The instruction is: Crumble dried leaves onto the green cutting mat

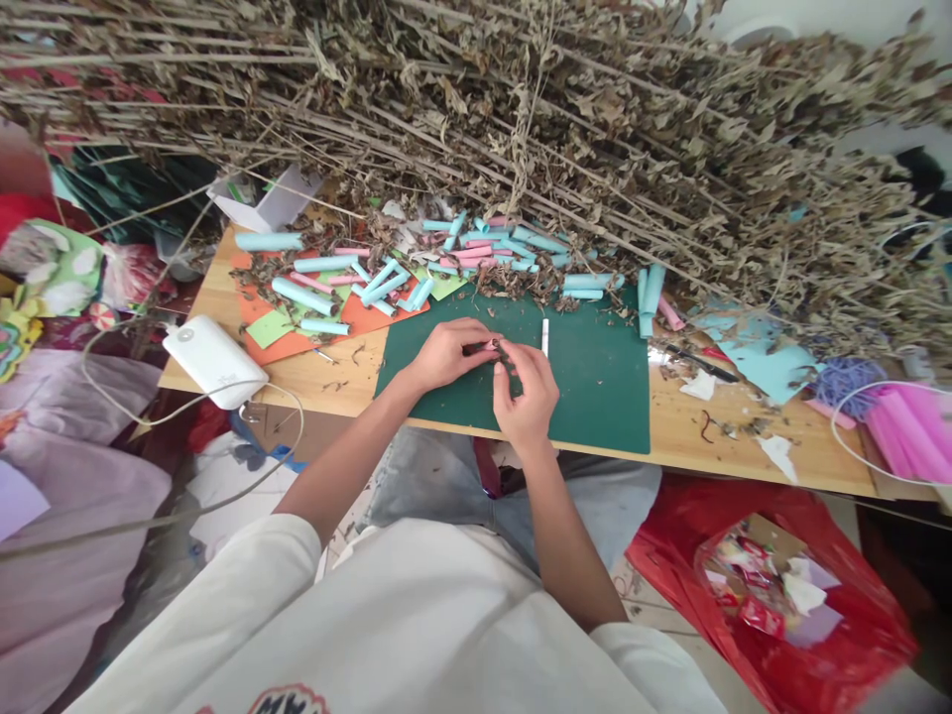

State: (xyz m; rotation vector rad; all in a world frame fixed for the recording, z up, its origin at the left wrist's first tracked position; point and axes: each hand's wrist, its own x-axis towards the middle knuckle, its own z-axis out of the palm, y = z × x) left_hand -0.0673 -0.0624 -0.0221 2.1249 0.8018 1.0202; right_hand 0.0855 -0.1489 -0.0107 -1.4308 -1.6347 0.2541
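My left hand [453,354] is closed over the green cutting mat [595,387], its fingers around what looks like a small pink paper tube [492,344]. Only the tube's end, with a dark opening, shows at the fingertips. My right hand [530,395] meets it there, thumb and fingers pinched close to that end. Dark bits like dried leaf show between the fingers, but they are too small to tell for sure. A white stick-like piece [545,337] lies on the mat beyond my right hand. Rolled blue paper tubes [387,285] and pink ones [476,253] lie scattered behind the mat.
A big heap of dried leafy stalks [476,109] covers the back of the table. At left lies a white power bank [214,362] with a cable. Black-handled scissors [699,364], blue paper [770,347] and purple yarn [848,387] lie right. A red trash bag [669,526] hangs below.
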